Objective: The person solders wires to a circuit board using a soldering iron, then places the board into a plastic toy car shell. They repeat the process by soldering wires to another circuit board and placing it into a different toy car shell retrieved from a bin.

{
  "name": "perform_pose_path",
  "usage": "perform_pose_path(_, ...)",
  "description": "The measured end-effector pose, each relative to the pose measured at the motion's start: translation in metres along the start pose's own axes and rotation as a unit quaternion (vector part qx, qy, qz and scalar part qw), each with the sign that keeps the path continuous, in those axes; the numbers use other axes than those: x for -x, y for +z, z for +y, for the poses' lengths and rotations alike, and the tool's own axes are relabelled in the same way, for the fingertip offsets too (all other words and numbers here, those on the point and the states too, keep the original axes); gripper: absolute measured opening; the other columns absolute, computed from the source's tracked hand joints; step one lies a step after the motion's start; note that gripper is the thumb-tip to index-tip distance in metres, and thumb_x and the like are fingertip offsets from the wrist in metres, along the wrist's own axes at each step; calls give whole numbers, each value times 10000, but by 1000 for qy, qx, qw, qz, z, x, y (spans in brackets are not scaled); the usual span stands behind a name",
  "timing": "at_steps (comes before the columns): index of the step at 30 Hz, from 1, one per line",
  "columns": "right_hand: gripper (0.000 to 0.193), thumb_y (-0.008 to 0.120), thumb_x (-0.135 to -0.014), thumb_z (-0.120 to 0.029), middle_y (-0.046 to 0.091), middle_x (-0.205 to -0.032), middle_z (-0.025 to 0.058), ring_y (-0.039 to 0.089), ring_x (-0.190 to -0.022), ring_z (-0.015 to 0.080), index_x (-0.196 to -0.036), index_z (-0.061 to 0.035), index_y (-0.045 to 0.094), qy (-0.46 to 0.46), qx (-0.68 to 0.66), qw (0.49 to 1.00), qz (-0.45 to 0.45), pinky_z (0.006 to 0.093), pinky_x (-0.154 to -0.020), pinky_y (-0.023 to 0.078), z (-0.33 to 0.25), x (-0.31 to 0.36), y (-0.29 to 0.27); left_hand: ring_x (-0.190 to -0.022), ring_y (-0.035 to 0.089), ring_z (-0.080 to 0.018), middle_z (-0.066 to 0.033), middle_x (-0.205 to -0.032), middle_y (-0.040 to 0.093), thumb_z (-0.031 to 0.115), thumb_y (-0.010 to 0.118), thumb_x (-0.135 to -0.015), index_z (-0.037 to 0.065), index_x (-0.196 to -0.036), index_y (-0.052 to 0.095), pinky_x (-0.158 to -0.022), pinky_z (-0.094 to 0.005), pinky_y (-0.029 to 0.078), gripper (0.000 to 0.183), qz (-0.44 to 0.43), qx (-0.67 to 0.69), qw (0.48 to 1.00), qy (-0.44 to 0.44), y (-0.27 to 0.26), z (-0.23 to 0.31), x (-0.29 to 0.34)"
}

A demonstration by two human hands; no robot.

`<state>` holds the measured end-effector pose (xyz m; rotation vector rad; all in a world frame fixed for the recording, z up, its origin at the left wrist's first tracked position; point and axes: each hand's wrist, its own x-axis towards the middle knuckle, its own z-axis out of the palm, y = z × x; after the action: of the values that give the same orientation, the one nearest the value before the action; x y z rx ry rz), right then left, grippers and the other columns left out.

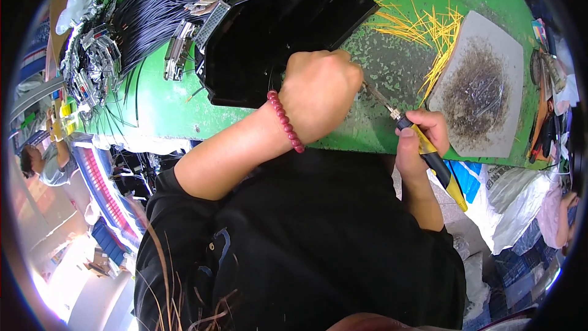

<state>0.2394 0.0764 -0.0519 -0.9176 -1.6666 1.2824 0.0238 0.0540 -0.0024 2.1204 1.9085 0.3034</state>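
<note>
Soldering iron (437, 165), yellow and black, in right hand (424, 139), across near edge of green table (153, 113), right of middle. Points metal tip up and leftward, toward left hand (321, 93). Long axis on a slant, upper left to lower right; butt end out past table edge, with a cable beside it. Right hand: pinching handle just behind metal collar, thumb on near side, fingers curled round far side, forearm rising from below. Left hand: curled like a fist, back upward, wrist ringed by red bead bracelet (286, 121); forearm reaching in from lower left, elbow bent. Cannot tell what left fingers hold or press, all hidden beneath. Just beside left knuckles: big black plastic casing (245, 49). Right of both hands: grey mat (484, 27), middle darkened with grime; along its left side, scattered yellow wires (422, 27). Farther out, upper left: black cables (147, 21) bunched together, near shiny metal parts (92, 70).
</note>
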Motion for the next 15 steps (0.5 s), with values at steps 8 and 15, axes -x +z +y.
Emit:
perform_pose_path(8, 280, 670, -807, -64, 528, -768, 19, 440, -617, 52, -1031, 3, 515, 0, -48, 999, 20, 201, -561, 361, -15, -5, 6, -652, 611, -271, -72, -699, 556, 102, 617, -746, 67, -659, 579, -537, -381, 485, 101, 31, 1, 1000, -6, 2, 2, 4)
perform_pose_path(15, 227, 706, -759, -121, 552, -705, 54, 475, -575, 93, -890, 3, 568, -18, 5, 1000, -25, 223, -525, 373, -8, 0, -7, -641, 599, -271, -72, -697, 548, 87, 620, -742, 63, -660, 566, -535, -382, 479, 101, 64, 13, 998, -8, 7, 3, 6)
